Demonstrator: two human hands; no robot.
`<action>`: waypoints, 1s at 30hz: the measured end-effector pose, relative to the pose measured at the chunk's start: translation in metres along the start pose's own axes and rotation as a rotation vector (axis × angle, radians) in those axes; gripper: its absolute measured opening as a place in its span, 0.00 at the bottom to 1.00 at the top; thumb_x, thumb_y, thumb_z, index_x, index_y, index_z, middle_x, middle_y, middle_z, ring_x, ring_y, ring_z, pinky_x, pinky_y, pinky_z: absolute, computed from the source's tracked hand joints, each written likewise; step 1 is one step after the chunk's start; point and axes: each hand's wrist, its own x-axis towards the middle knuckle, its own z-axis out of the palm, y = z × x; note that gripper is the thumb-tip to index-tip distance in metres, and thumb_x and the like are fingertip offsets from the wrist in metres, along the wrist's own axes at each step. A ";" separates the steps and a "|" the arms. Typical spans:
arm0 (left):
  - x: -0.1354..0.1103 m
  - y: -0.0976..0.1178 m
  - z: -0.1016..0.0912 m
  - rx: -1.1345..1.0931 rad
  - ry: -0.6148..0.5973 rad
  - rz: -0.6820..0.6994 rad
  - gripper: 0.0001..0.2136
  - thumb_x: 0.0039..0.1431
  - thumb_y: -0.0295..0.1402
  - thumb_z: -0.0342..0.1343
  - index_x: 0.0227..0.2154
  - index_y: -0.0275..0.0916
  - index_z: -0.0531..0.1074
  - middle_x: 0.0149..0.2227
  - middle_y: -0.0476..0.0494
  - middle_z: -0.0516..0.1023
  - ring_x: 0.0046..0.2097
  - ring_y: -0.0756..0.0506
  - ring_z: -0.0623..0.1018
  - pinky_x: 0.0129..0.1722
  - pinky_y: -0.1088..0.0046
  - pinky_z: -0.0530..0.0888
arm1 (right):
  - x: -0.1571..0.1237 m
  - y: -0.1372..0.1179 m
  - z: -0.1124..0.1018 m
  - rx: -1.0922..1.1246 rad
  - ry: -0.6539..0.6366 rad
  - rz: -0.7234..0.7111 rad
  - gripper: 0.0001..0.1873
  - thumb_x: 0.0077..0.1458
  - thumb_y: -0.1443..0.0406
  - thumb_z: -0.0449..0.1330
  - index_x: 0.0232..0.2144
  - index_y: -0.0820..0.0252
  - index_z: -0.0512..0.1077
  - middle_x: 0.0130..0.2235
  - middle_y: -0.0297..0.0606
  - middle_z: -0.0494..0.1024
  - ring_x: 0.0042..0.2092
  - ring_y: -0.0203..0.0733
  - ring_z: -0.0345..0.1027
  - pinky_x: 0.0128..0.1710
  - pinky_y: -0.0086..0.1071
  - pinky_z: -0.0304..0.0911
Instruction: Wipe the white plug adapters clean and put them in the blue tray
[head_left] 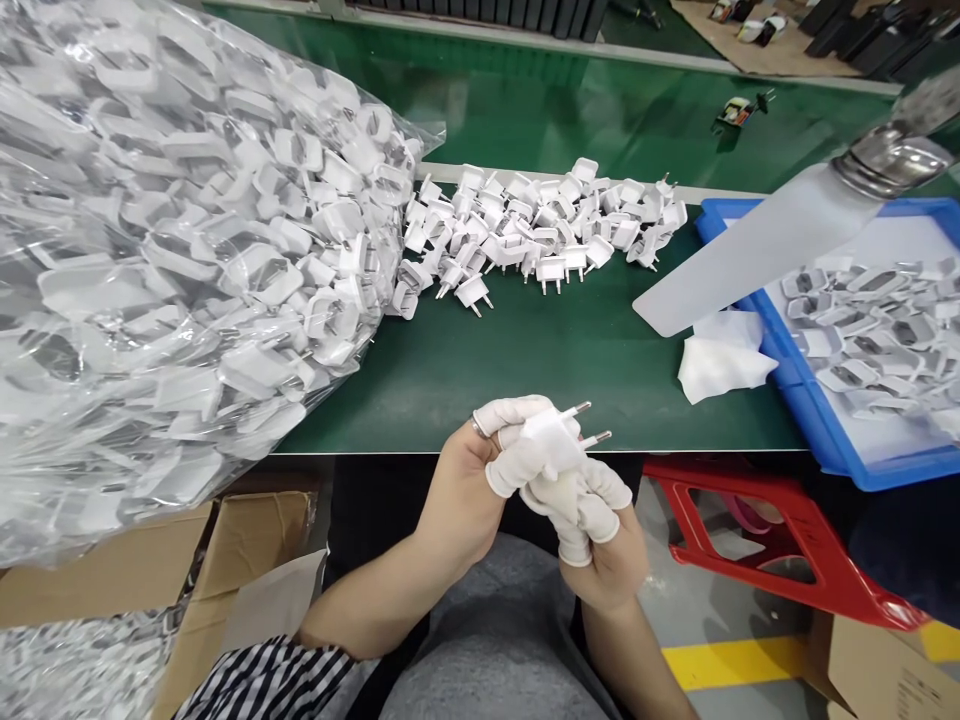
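At six o'clock, your bent left hand (478, 466) pinches a two-pin plug (551, 440), right hand (606, 548) a cloth (556, 496); green tabletop (570, 345) at twelve.

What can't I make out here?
In the head view:
White two-pin plug: underside hidden by the cloth and left hand.
Plastic bag: cut off by the left edge.
White bottle: top blurred near the right edge.
Cardboard box, lower right: print too small to read.

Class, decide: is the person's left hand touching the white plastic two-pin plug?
Touching. The head view shows the left hand holding the white plastic two-pin plug, with its white-covered thumb against the housing.
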 end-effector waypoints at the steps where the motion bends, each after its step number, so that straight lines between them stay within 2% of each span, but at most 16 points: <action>1: 0.000 0.001 0.000 0.007 0.009 -0.010 0.06 0.48 0.32 0.59 0.32 0.41 0.74 0.30 0.50 0.78 0.35 0.48 0.77 0.38 0.72 0.74 | -0.001 0.000 0.001 0.020 0.002 0.025 0.14 0.54 0.71 0.49 0.42 0.56 0.66 0.36 0.41 0.69 0.37 0.42 0.67 0.31 0.34 0.67; 5: 0.001 0.003 0.003 -0.002 0.063 -0.055 0.07 0.45 0.34 0.61 0.30 0.39 0.75 0.31 0.47 0.78 0.36 0.45 0.77 0.38 0.70 0.74 | 0.001 -0.001 0.001 0.123 -0.012 0.090 0.11 0.55 0.69 0.49 0.39 0.55 0.67 0.31 0.38 0.69 0.30 0.39 0.67 0.26 0.32 0.67; 9: 0.000 0.000 0.004 -0.047 0.035 -0.041 0.08 0.45 0.34 0.61 0.31 0.40 0.74 0.30 0.48 0.78 0.34 0.46 0.78 0.38 0.69 0.74 | -0.002 0.000 -0.002 0.070 0.063 0.078 0.12 0.55 0.67 0.50 0.41 0.54 0.69 0.35 0.40 0.71 0.36 0.43 0.68 0.32 0.37 0.68; 12: 0.000 -0.006 0.001 -0.038 -0.040 0.053 0.11 0.42 0.30 0.63 0.32 0.45 0.75 0.34 0.51 0.79 0.36 0.47 0.78 0.39 0.71 0.74 | -0.005 0.001 -0.004 0.112 0.095 0.116 0.13 0.56 0.65 0.50 0.42 0.52 0.69 0.36 0.40 0.71 0.38 0.44 0.68 0.36 0.40 0.67; 14: 0.000 -0.008 -0.002 0.027 -0.075 0.138 0.14 0.40 0.27 0.64 0.33 0.47 0.75 0.36 0.52 0.78 0.39 0.47 0.77 0.41 0.73 0.74 | -0.004 0.001 -0.003 0.153 0.078 0.148 0.11 0.56 0.64 0.50 0.39 0.52 0.70 0.35 0.38 0.71 0.36 0.43 0.67 0.36 0.39 0.67; 18: 0.001 -0.010 -0.008 0.135 -0.066 0.253 0.19 0.36 0.26 0.66 0.36 0.49 0.75 0.37 0.51 0.79 0.41 0.45 0.77 0.42 0.71 0.74 | 0.001 0.000 0.000 0.306 0.081 0.265 0.09 0.55 0.62 0.52 0.31 0.52 0.72 0.30 0.35 0.70 0.29 0.38 0.65 0.31 0.34 0.65; 23: 0.002 -0.008 -0.014 0.256 -0.118 0.297 0.17 0.38 0.30 0.65 0.36 0.48 0.75 0.37 0.49 0.78 0.40 0.42 0.77 0.41 0.66 0.74 | 0.004 -0.001 0.000 0.441 0.025 0.380 0.11 0.53 0.58 0.53 0.25 0.54 0.71 0.26 0.34 0.66 0.24 0.35 0.60 0.24 0.30 0.62; 26: 0.004 -0.007 -0.018 0.316 -0.177 0.323 0.19 0.39 0.30 0.65 0.38 0.52 0.74 0.39 0.50 0.78 0.41 0.41 0.77 0.41 0.66 0.74 | 0.003 -0.003 -0.002 0.483 0.030 0.412 0.09 0.52 0.59 0.55 0.24 0.54 0.70 0.24 0.32 0.63 0.25 0.34 0.58 0.24 0.29 0.61; 30: 0.006 -0.002 -0.022 0.393 -0.232 0.386 0.21 0.40 0.31 0.64 0.40 0.55 0.71 0.39 0.50 0.78 0.39 0.43 0.77 0.39 0.69 0.74 | 0.000 -0.008 -0.005 0.456 0.080 0.469 0.06 0.50 0.60 0.57 0.25 0.54 0.71 0.27 0.34 0.65 0.29 0.36 0.61 0.27 0.30 0.63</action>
